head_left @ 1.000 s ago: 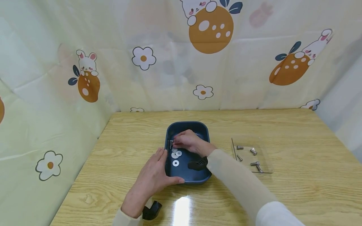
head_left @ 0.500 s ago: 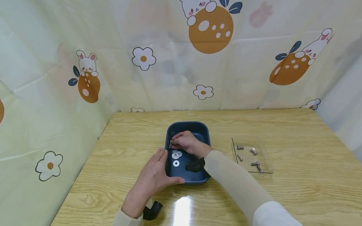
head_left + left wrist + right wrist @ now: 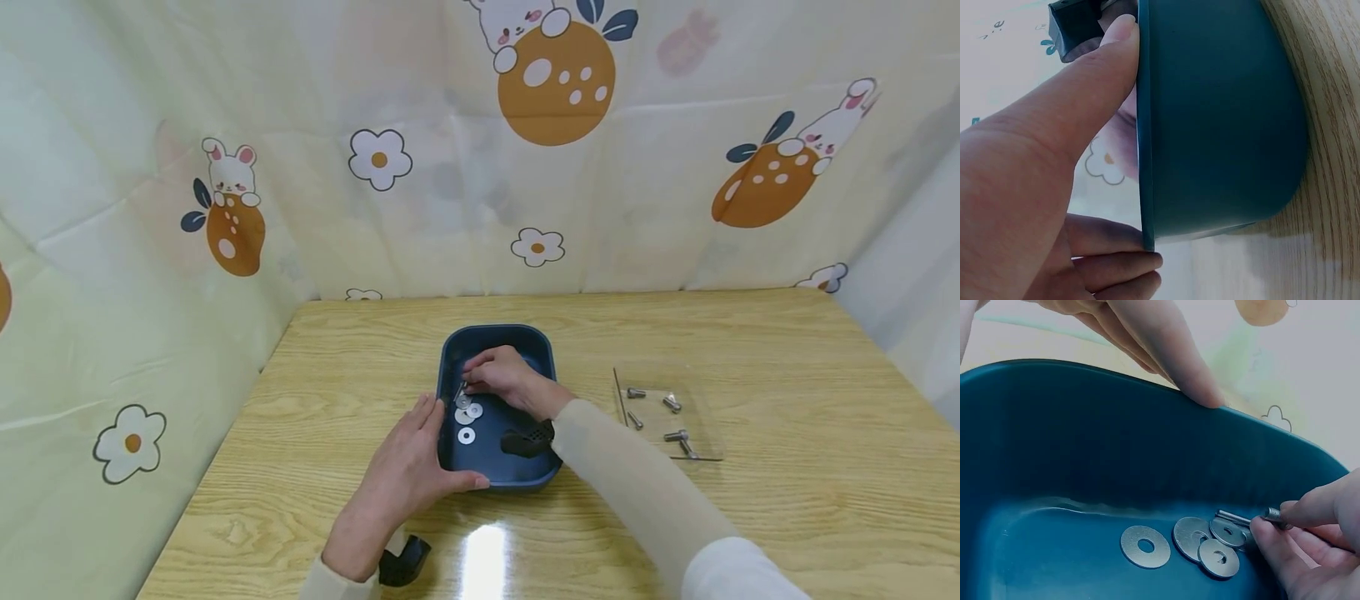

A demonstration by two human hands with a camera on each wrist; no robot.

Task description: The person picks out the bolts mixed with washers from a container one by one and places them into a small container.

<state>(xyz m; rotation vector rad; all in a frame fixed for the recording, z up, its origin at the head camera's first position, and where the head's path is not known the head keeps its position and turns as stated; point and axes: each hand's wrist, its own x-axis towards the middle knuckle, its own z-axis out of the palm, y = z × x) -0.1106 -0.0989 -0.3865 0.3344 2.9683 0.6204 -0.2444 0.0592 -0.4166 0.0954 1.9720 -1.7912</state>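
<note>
My right hand [image 3: 504, 377] reaches into a dark blue bin [image 3: 498, 483] and pinches a small threaded screw [image 3: 1276, 517] between thumb and index finger. Just beside the fingertips, a thin metal pin or shank [image 3: 1232, 517] lies near the bin's long wall. Several flat washers [image 3: 1146, 546] are on the bin floor, some overlapping close to the pinching fingers. My left hand [image 3: 405, 458] rests on the bin's near left corner. Its thumb lies along the near rim and its straight fingers touch the left side; the left wrist view has the thumb against the rim [image 3: 1145, 125].
Right of the bin, a clear shallow tray [image 3: 705, 417] holds several socket-head screws [image 3: 677, 435]. Dark thin edges show along two of its sides. Wood-grain table [image 3: 315, 358] surrounds both containers, and a printed curtain [image 3: 442, 208] hangs behind it.
My right hand shifted slightly left toward the bin wall, then came back right. The metal piece by its fingertips, upright before, now slants. My left hand stays put.
</note>
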